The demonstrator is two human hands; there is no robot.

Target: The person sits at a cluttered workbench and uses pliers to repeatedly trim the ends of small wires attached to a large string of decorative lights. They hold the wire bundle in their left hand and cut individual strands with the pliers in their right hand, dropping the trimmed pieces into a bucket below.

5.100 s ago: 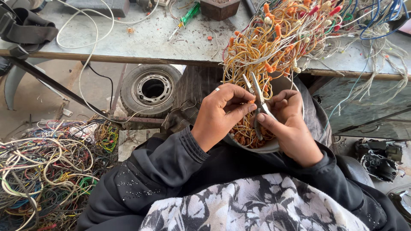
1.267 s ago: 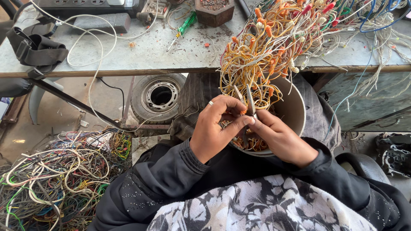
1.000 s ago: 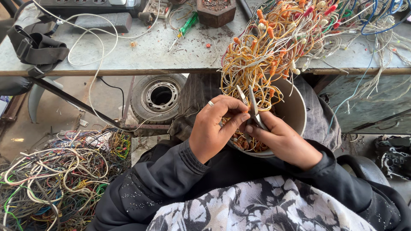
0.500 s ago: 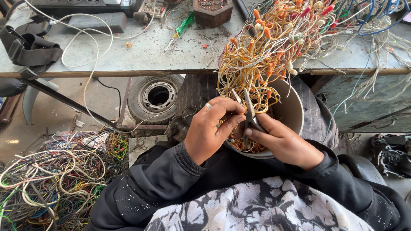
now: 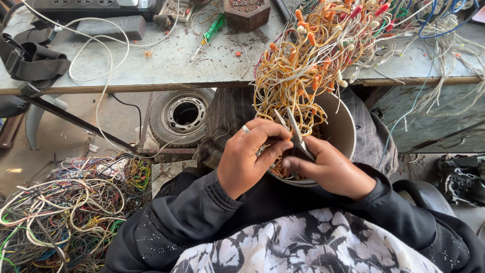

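- Over my lap, my left hand [image 5: 250, 162] pinches a wire end at the rim of the bowl [image 5: 341, 129], fingers closed on it.
- My right hand [image 5: 331, 172] is clamped on the scissors [image 5: 295, 134], blades up into the wires [image 5: 308, 65].
- That bundle hangs from the table [image 5: 166, 65] edge into the bowl.
- I'd judge a clean cut needs the strand taut, 1 at a time, blades clear of my fingertips.
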